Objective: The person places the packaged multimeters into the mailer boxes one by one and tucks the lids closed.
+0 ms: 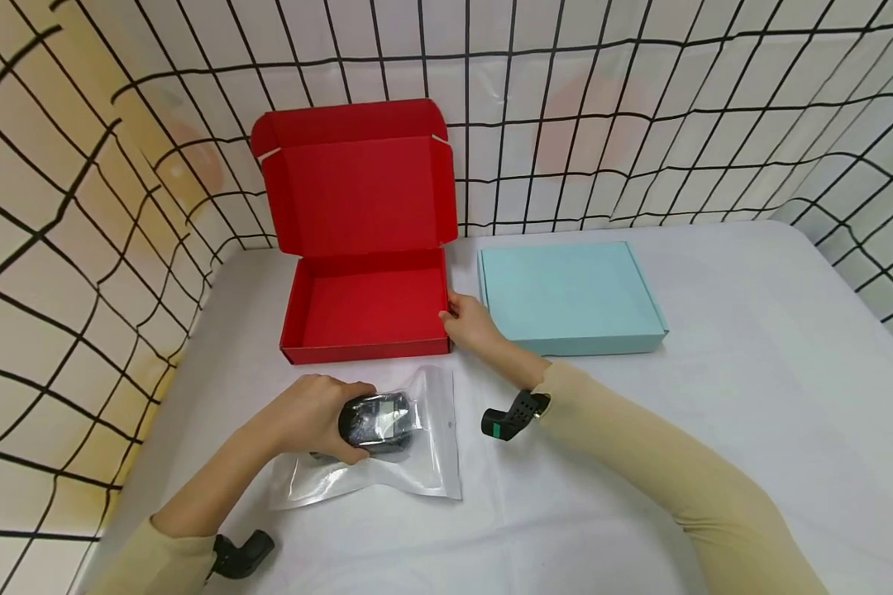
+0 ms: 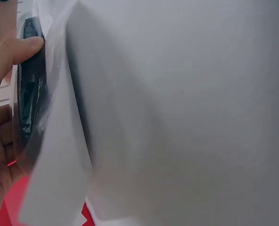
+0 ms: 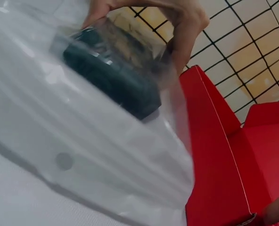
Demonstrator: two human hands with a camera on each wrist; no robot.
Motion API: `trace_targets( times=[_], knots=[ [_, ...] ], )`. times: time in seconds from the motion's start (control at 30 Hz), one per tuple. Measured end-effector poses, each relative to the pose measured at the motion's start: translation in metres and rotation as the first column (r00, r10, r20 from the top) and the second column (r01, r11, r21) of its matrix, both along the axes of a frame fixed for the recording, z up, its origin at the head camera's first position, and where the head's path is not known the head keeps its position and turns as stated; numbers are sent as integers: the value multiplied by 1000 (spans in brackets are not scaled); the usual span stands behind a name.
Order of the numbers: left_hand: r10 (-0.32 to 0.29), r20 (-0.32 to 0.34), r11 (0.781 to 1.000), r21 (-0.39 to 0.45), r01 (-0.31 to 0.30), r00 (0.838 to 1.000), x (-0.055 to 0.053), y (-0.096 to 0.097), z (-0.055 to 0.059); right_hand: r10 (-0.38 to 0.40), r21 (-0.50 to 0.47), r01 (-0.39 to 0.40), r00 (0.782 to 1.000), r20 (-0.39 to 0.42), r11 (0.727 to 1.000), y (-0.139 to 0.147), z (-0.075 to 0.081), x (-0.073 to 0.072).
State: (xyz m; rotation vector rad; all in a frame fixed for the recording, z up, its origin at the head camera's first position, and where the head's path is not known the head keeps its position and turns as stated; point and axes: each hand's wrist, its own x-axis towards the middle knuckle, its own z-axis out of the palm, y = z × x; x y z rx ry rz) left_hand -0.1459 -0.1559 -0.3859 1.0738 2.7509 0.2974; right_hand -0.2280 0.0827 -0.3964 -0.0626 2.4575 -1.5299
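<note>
My left hand grips a dark, rounded device through a clear plastic bag, fingers along its far side and thumb along its near side. In the left wrist view the thumb presses on the dark device through the film. The kind of device I cannot tell. A red cardboard box stands with its lid raised, just beyond the bag. My right hand pinches the box's right side wall near the front corner. In the right wrist view, a fingertip shows at that corner.
A closed light-blue box lies right of the red box, close to my right hand. Black wire grid panels stand behind and along the left of the white-covered table. Black straps with cameras sit on both wrists.
</note>
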Motion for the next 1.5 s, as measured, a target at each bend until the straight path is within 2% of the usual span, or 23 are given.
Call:
trace_targets(
  times=[0.17, 0.4, 0.5, 0.6, 0.83, 1.07, 1.3, 1.4, 1.5],
  knots=[
    [36, -4, 999, 9, -36, 999, -3, -9, 16, 1, 41, -2, 1000, 9, 999, -1, 0, 0],
    [123, -76, 992, -18, -124, 990, -14, -20, 52, -8, 66, 8, 1000, 5, 998, -2, 0, -1],
    [129, -100, 991, -13, -131, 987, -20, -22, 65, -12, 77, 12, 1000, 0, 997, -1, 0, -1],
    [121, -105, 993, 1, -122, 987, -25, -23, 72, -13, 76, 13, 1000, 3, 997, 0, 1, -1],
    [124, -80, 992, 12, -123, 989, -47, -23, 70, -40, 81, 40, 999, -4, 996, 1, 1, -2],
    [181, -30, 983, -8, -181, 983, -80, -22, 67, -27, 85, 29, 999, -24, 996, 1, 0, -2],
    [174, -31, 984, 43, -172, 984, -109, -18, 70, -55, 33, 55, 998, 26, 998, 0, 1, -1],
    [186, 0, 982, 16, -186, 983, -118, -15, 71, -57, 32, 56, 997, 47, 998, -1, 1, 0],
    [215, 33, 976, -48, -214, 976, -126, -10, 68, -53, 38, 51, 997, 56, 998, -2, 1, 0]
  ],
)
